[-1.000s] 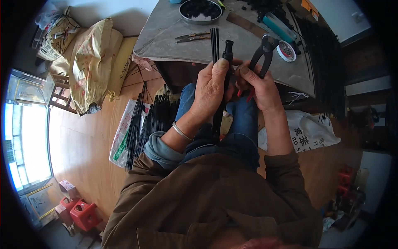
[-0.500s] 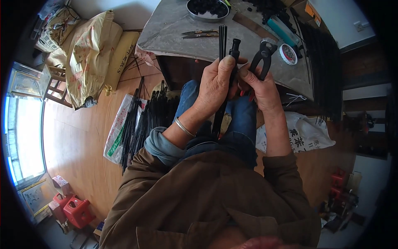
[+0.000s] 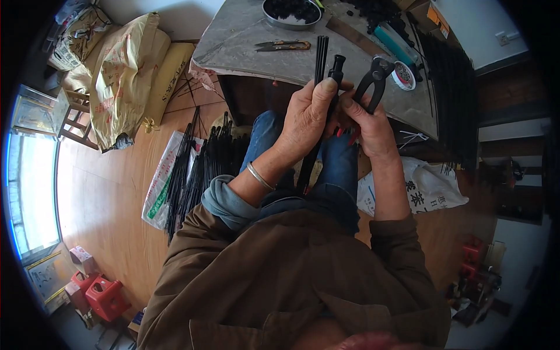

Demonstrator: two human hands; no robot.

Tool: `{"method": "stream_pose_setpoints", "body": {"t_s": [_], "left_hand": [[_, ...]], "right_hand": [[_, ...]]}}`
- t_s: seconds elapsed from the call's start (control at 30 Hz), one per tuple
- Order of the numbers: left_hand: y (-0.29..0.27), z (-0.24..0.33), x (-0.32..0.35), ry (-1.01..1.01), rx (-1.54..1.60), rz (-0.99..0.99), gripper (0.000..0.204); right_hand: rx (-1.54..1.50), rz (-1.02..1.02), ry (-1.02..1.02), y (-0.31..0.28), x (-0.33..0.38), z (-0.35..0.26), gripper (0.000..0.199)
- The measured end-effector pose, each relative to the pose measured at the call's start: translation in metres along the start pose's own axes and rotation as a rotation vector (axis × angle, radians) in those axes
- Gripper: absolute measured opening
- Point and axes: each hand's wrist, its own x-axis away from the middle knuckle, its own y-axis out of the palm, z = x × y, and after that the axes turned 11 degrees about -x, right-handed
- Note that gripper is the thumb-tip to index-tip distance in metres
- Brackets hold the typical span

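Grey stone-patterned counter (image 3: 233,58) in front of me, near edge just past my hands. Heap of long black rods (image 3: 219,146) on the floor left of my knees, partly over a white printed plastic sack (image 3: 156,204). Black tube with a flanged tip (image 3: 336,67) and a few slim straight black rods (image 3: 321,58) stand side by side in my left hand (image 3: 306,114), which is clamped round them, thumb up, tops sticking out above. My right hand (image 3: 373,125), just beside it, is closed on black metal pincers with red handles (image 3: 379,76), head up. Can't tell if the right fingertips touch the tube; hidden. Round silver metal dish of black bits (image 3: 290,26) toward the far side, then dark scissors with brownish handles (image 3: 284,45), then a white round tub of tiny pieces (image 3: 405,87) near the pincers' head in view.

Risks, my guess: slim rods slip down if the left thumb eases, since tube and rods share 1 grip. Squeezing the handles this close could nip left-hand skin. Pincers' head swinging right and forward could knock the tub and spill it.
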Motion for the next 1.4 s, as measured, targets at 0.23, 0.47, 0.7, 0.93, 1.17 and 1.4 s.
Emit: {"method": "stream_pose_setpoints", "body": {"t_s": [0.23, 0.47, 0.7, 0.93, 1.17, 1.4], "left_hand": [[0.003, -0.004, 0.0, -0.003, 0.037, -0.016, 0.05], [0.001, -0.003, 0.003, -0.038, 0.022, -0.059, 0.052], [-0.001, -0.007, 0.002, -0.062, 0.033, -0.141, 0.06], [-0.013, -0.011, -0.006, -0.14, 0.092, -0.167, 0.065], [-0.004, -0.013, -0.005, -0.154, 0.044, -0.259, 0.069], [0.002, -0.014, -0.011, -0.21, 0.109, -0.308, 0.072]], "right_hand": [[-0.052, 0.016, -0.007, 0.009, 0.007, -0.005, 0.019], [0.356, 0.015, -0.215, 0.008, 0.01, -0.019, 0.02], [0.362, 0.006, -0.141, 0.012, 0.014, -0.026, 0.028], [0.24, -0.018, 0.143, 0.006, 0.053, -0.052, 0.027], [0.179, -0.121, 0.586, 0.002, 0.081, -0.055, 0.021], [-0.017, -0.145, 0.559, -0.009, 0.089, -0.045, 0.037]]}}
